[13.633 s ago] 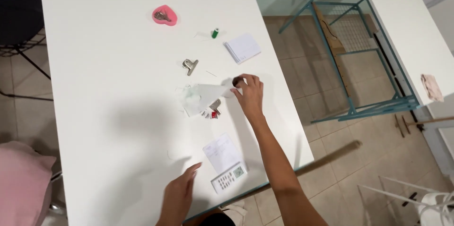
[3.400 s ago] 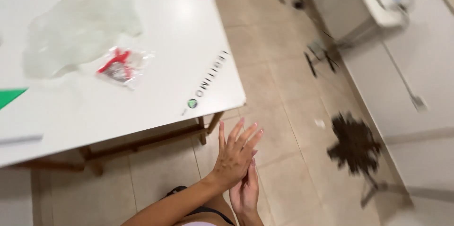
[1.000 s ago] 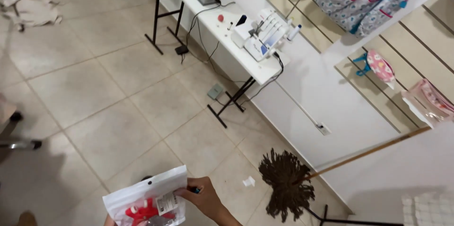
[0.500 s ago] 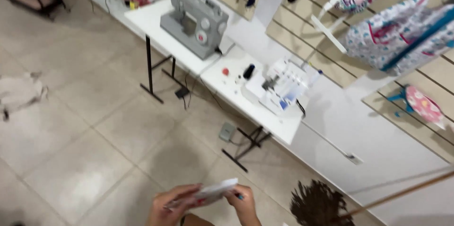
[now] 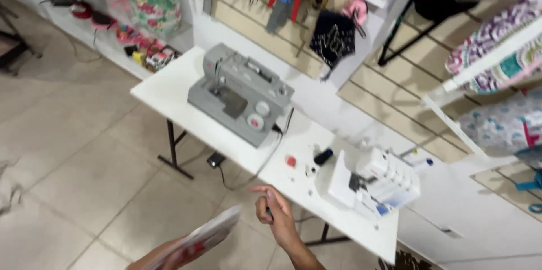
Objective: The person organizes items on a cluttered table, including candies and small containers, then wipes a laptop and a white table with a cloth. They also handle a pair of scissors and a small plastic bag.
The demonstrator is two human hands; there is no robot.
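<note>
Head view: my left hand (image 5: pixel 169 254), low at the frame edge, grips a clear plastic packet (image 5: pixel 197 240) with red contents, seen nearly edge-on. My right hand (image 5: pixel 275 216), just right of the packet and apart from it, has fingers loosely curled around a small dark object. Beyond my fingers stands a white table (image 5: pixel 169 92) bearing a grey sewing machine (image 5: pixel 240 92) and, further right, a white overlock machine (image 5: pixel 375 182).

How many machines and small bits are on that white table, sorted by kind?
Grey sewing machine: 1
White overlock machine: 1
Red round piece: 1
Black spool: 1
Small white round piece: 1
Total on the white table: 5
</note>
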